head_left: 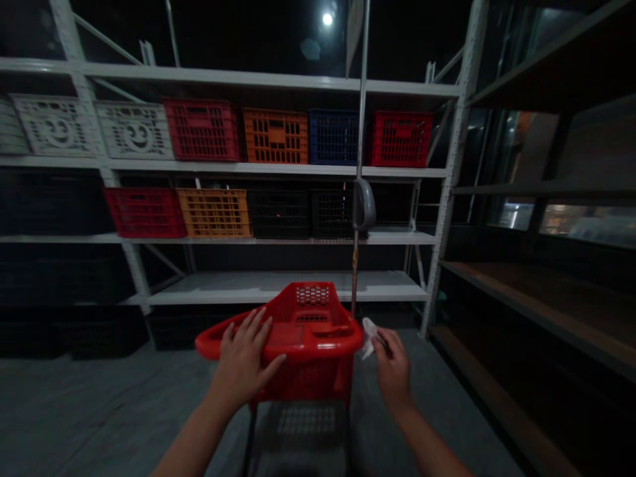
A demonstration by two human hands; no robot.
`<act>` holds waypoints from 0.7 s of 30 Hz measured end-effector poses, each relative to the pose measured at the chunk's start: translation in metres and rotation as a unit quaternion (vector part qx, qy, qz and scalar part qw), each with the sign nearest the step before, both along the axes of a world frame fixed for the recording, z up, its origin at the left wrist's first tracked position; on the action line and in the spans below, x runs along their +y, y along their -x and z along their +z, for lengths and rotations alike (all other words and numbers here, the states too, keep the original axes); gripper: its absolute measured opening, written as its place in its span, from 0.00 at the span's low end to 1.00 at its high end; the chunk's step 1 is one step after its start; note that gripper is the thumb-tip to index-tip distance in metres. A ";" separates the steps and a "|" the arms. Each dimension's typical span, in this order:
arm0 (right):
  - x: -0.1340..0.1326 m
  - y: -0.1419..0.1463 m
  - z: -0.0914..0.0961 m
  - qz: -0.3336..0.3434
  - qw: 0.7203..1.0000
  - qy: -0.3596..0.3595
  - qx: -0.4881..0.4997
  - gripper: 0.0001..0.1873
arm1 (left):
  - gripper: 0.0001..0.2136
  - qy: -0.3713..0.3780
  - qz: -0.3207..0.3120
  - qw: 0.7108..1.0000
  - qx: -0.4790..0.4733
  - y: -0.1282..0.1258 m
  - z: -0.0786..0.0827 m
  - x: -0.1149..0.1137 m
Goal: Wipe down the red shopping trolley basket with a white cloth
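Nearest, the left hand [246,361] lay palm-down over the near left part of the rim of a red cart [318,348], its grip spread, thumb angled out to the right. The right hand [395,371] was raised just beside the cart's right near corner, its grip pinching a white cloth [369,338]; a small dark item at those fingers was too unclear to identify. The cart stood upright on the grey floor [124,411], centred ahead of the person. Beyond its right side rose a metal pole [362,119] bearing a grey loop-shaped fitting [365,204]; whether the pole joined the cart could not be determined. Farther back stood a white rack [288,169]. Its middle shelf carried a red crate [144,215], a yellow crate [213,215] and black crates [279,215]; the shelf above held white, red, orange and blue crates in a row. A darker rack [536,192] stood along the right.
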State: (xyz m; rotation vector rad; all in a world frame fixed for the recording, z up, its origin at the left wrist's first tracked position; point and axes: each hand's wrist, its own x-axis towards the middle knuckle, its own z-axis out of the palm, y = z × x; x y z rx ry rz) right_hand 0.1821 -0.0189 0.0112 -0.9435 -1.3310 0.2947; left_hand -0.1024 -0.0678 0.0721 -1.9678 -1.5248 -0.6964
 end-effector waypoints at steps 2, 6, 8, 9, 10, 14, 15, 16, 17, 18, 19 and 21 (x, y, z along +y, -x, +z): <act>-0.013 0.022 -0.005 0.017 1.000 -0.019 0.015 0.13 | 0.23 -0.044 -0.029 0.999 -0.002 -0.027 0.003 -0.009; -0.033 0.046 -0.009 0.051 0.998 -0.035 0.027 0.13 | 0.18 -0.020 -0.112 0.993 -0.023 -0.102 0.001 -0.009; -0.037 0.047 -0.009 0.084 0.995 -0.041 0.021 0.12 | 0.17 0.016 -0.078 0.996 -0.039 -0.129 -0.003 -0.003; -0.035 0.044 -0.008 0.102 0.994 -0.046 0.014 0.12 | 0.18 0.030 -0.052 0.997 -0.039 -0.136 -0.005 0.000; -0.031 0.041 -0.005 0.119 0.992 -0.048 0.002 0.12 | 0.19 0.037 -0.037 0.998 -0.036 -0.140 -0.007 0.002; -0.002 0.026 0.016 0.173 0.981 -0.012 -0.085 0.11 | 0.21 0.027 -0.049 0.998 -0.013 -0.132 -0.010 0.002; 0.004 0.023 0.022 0.186 0.977 0.000 -0.103 0.11 | 0.20 0.024 -0.049 0.998 -0.010 -0.128 -0.010 0.001; 0.007 0.022 0.027 0.199 0.973 0.006 -0.114 0.11 | 0.20 0.022 -0.042 0.999 -0.008 -0.125 -0.010 -0.001; 0.006 0.021 0.031 0.215 0.969 0.008 -0.120 0.11 | 0.20 0.019 -0.032 0.999 -0.007 -0.123 -0.010 -0.002; 0.002 0.022 0.033 0.233 0.965 0.006 -0.122 0.11 | 0.20 0.016 -0.023 1.000 -0.009 -0.120 -0.010 -0.004; -0.005 0.023 0.034 0.253 0.960 0.002 -0.120 0.11 | 0.19 0.012 -0.017 1.000 -0.011 -0.118 -0.011 -0.005; -0.023 0.028 0.032 0.284 0.953 -0.005 -0.101 0.11 | 0.19 0.000 -0.017 1.000 -0.014 -0.115 -0.011 -0.008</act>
